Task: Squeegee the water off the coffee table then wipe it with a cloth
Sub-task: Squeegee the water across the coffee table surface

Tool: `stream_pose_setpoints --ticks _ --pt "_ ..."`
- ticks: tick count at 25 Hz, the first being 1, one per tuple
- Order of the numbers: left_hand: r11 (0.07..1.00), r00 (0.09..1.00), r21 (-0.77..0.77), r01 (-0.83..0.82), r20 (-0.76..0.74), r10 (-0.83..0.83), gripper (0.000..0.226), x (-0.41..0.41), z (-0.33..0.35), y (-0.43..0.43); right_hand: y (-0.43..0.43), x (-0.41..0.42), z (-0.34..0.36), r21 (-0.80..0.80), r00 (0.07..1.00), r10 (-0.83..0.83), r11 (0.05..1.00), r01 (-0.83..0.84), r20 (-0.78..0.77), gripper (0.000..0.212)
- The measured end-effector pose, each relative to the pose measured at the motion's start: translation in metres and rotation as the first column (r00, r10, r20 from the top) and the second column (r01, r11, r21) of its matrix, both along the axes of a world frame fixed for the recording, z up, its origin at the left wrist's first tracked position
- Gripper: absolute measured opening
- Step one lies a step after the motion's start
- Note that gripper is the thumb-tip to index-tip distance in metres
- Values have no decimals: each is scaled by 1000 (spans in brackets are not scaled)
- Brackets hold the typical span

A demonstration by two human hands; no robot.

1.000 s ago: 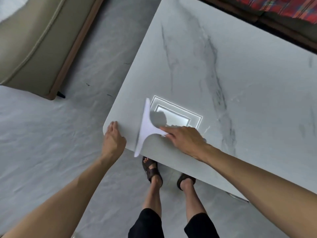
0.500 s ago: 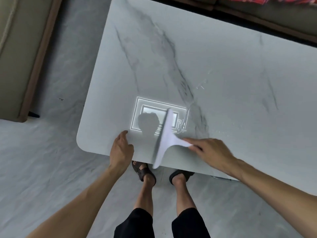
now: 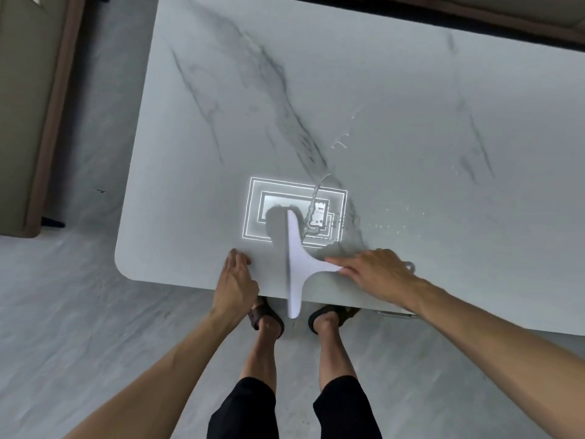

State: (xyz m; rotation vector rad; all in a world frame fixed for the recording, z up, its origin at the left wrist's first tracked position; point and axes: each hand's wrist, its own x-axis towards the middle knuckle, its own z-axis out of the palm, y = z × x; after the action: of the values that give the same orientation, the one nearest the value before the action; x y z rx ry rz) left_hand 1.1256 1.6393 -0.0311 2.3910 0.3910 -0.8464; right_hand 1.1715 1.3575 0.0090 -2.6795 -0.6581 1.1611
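A white marble coffee table (image 3: 380, 106) with grey veins fills the upper view. My right hand (image 3: 373, 272) holds the handle of a white T-shaped squeegee (image 3: 296, 261). Its blade stands across the table's near edge, and its lower tip hangs past that edge. My left hand (image 3: 235, 280) rests flat on the near edge, just left of the blade. A puddle and a thin trail of water (image 3: 318, 210) lie right of the blade, inside a bright rectangular reflection. Small droplets (image 3: 389, 224) are scattered further right. No cloth is in view.
A beige sofa with a dark wooden base (image 3: 47, 106) stands at the left on the grey floor (image 3: 79, 312). More dark furniture (image 3: 474, 17) runs behind the table's far edge. My feet in sandals (image 3: 269, 318) are under the near edge.
The squeegee and my right hand have slid rightward along the near edge, away from the table's left corner. My left hand followed along the edge. The water puddle has come into view.
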Motion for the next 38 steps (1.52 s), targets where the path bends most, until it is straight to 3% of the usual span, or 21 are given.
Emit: stream_pose_setpoints --ticks 4,7,9,13,18,21,25,32,35,38 --pt "996 991 30 79 -112 -76 43 7 -5 -32 -88 10 21 -196 996 -84 976 91 43 39" --pt "998 993 42 -56 -102 60 40 12 4 -39 -121 10 44 -280 994 -81 955 100 79 38" --pt "987 987 62 -149 -49 152 37 13 11 -36 -111 10 54 -220 996 -70 972 82 62 38" --pt "972 975 84 -217 -20 220 38 6 8 -29 -24 8 31 71 1000 0 997 0 -11 32" --pt "913 923 139 -383 13 386 38 8 0 -22 73 12 -18 206 992 101 975 -83 -79 32" --pt "930 939 130 -343 11 344 39 16 -3 -24 53 40 -22 194 998 48 980 -38 -46 34" --pt "963 966 80 -258 -1 259 40 31 -3 -45 -39 82 -15 45 986 -133 991 129 104 33" --pt "987 987 -12 -160 -30 159 41 50 -3 -99 -198 80 21 -153 910 -347 910 386 228 29" --pt "987 986 -2 -164 -9 164 41 48 -4 -108 -191 62 33 -108 900 -374 908 404 223 29" --pt "985 985 16 -171 -5 171 39 40 -4 -108 -131 30 31 22 931 -343 939 343 122 31"
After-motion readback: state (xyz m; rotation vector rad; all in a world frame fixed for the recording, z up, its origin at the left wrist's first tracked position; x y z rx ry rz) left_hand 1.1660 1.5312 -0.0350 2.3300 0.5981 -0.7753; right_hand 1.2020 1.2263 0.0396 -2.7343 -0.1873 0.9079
